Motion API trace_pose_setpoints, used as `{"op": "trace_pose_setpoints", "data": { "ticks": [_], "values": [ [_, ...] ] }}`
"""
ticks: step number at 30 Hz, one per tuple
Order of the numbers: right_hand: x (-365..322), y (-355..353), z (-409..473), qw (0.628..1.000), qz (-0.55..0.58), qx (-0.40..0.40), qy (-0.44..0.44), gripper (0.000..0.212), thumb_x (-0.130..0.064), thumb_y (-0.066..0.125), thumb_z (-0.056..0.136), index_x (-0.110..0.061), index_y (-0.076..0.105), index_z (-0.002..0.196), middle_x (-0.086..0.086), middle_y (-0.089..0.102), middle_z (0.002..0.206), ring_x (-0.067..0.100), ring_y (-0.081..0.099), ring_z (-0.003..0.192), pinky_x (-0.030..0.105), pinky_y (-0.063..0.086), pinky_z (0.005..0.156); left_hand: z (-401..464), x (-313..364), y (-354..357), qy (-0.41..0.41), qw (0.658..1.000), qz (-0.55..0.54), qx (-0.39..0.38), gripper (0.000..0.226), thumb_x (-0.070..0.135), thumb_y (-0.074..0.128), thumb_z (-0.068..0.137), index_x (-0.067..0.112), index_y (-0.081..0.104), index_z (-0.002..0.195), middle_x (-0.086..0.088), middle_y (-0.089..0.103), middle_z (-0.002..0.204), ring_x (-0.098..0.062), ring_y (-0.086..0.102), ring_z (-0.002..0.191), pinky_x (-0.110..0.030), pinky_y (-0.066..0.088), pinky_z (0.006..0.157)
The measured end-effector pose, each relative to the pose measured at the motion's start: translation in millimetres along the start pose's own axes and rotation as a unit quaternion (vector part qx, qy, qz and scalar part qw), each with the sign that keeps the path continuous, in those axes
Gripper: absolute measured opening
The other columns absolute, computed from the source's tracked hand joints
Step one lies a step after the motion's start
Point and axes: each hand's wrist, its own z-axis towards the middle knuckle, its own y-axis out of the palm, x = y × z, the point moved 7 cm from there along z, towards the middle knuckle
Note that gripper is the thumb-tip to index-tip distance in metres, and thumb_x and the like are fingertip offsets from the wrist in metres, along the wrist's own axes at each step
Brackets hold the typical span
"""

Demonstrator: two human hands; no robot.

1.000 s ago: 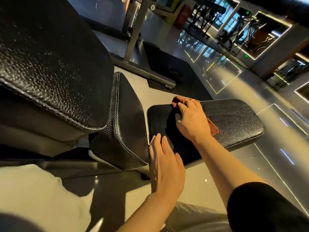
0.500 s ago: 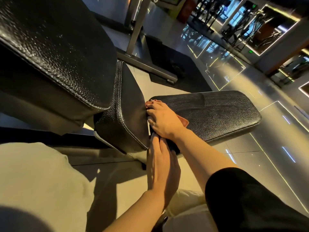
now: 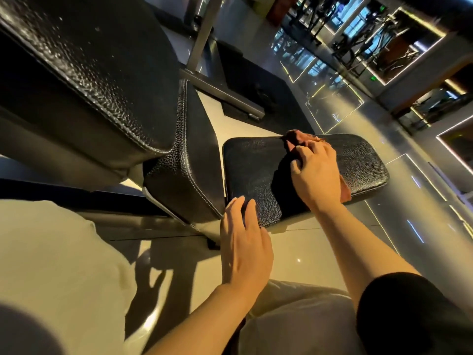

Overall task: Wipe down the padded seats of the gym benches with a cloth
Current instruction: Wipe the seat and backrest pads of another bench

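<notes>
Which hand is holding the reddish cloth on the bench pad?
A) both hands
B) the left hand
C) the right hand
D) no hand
C: the right hand presses the reddish cloth onto the flat pad, while the left hand only touches the pad's near edge.

The person is wearing a black short sleeve (image 3: 399,311) that is covering the right upper arm, while both forearms are showing bare. The left hand (image 3: 243,249) and right hand (image 3: 316,175) are wearing no gloves or rings. Light beige trousers (image 3: 51,265) are covering both legs.
</notes>
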Motion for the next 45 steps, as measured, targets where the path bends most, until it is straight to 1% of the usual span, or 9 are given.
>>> {"op": "trace_pose_setpoints", "data": {
  "ticks": [3,7,9,11,15,18,25,30,45],
  "values": [
    [-52,14,-15,0.997,0.024,-0.020,-0.064,0.046,-0.034,0.038,0.090,-0.008,0.065,0.116,0.012,0.058,0.128,0.031,0.040,0.126,0.044,0.027,0.115,2,-1,2,0.007,1.000,0.010,0.006,0.053,-0.001,0.067,0.082,0.004,0.050,0.132,-0.015,0.045,0.137,-0.029,0.044,0.127,-0.036,0.039,0.103],
    [-102,37,-28,0.982,0.057,-0.074,-0.162,0.037,-0.028,0.046,0.092,-0.011,0.067,0.117,0.007,0.060,0.128,0.027,0.042,0.126,0.039,0.026,0.115,6,-13,-2,-0.018,0.995,0.010,0.096,0.021,0.004,0.043,0.100,0.004,0.044,0.120,-0.023,0.065,0.112,-0.035,0.066,0.095,-0.032,0.052,0.078],
    [-104,41,-27,0.981,0.057,-0.083,-0.166,0.035,-0.027,0.050,0.094,-0.014,0.065,0.122,0.005,0.056,0.134,0.025,0.039,0.130,0.038,0.028,0.114,8,-9,-1,-0.001,0.996,0.026,0.081,0.039,-0.004,0.065,0.084,0.003,0.043,0.116,-0.024,0.063,0.111,-0.035,0.067,0.088,-0.032,0.056,0.070],
    [-99,42,-23,0.982,0.055,-0.080,-0.165,0.036,-0.027,0.051,0.095,-0.016,0.062,0.127,0.004,0.053,0.137,0.024,0.037,0.133,0.036,0.029,0.113,7,-7,3,0.005,0.998,0.027,0.050,0.061,-0.009,0.078,0.063,-0.001,0.047,0.115,-0.026,0.061,0.114,-0.036,0.064,0.092,-0.034,0.056,0.074],
    [-79,32,-12,0.986,0.031,-0.054,-0.152,0.037,-0.021,0.054,0.090,-0.010,0.064,0.124,0.010,0.056,0.133,0.028,0.040,0.129,0.033,0.023,0.112,13,5,3,0.024,0.998,0.055,0.024,0.046,-0.004,0.068,0.072,-0.001,0.057,0.116,-0.018,0.057,0.121,-0.031,0.052,0.112,-0.040,0.047,0.095],
    [-39,15,2,0.995,0.017,-0.012,-0.096,0.031,-0.017,0.056,0.087,-0.006,0.069,0.113,0.015,0.061,0.122,0.033,0.046,0.120,0.035,0.029,0.107,16,33,-1,0.085,0.995,0.058,-0.006,0.040,0.006,0.050,0.079,0.005,0.062,0.117,-0.012,0.059,0.118,-0.028,0.055,0.111,-0.043,0.045,0.096],
    [75,-32,18,0.997,-0.002,0.047,0.063,0.032,-0.021,0.054,0.090,-0.015,0.067,0.118,0.007,0.055,0.132,0.029,0.042,0.126,0.032,0.039,0.096,12,57,18,0.119,0.992,0.020,-0.038,0.049,-0.002,0.072,0.070,0.005,0.064,0.118,-0.012,0.061,0.118,-0.028,0.059,0.109,-0.036,0.044,0.095],
    [93,-37,13,0.988,0.001,0.082,0.133,0.034,-0.024,0.053,0.091,-0.015,0.063,0.123,0.008,0.052,0.133,0.030,0.041,0.126,0.035,0.041,0.094,11,56,23,0.114,0.993,0.011,-0.038,0.052,-0.004,0.072,0.069,0.005,0.062,0.120,-0.012,0.060,0.120,-0.026,0.056,0.112,-0.034,0.040,0.098],
    [-12,-3,-39,0.997,0.017,0.076,-0.001,0.026,-0.020,0.056,0.085,-0.007,0.069,0.104,0.012,0.062,0.116,0.033,0.051,0.116,0.042,0.039,0.106,-2,14,-3,0.050,0.998,0.026,-0.032,0.061,-0.004,0.068,0.074,0.004,0.050,0.132,-0.012,0.048,0.132,-0.026,0.042,0.124,-0.049,0.045,0.100]
  ]
}}
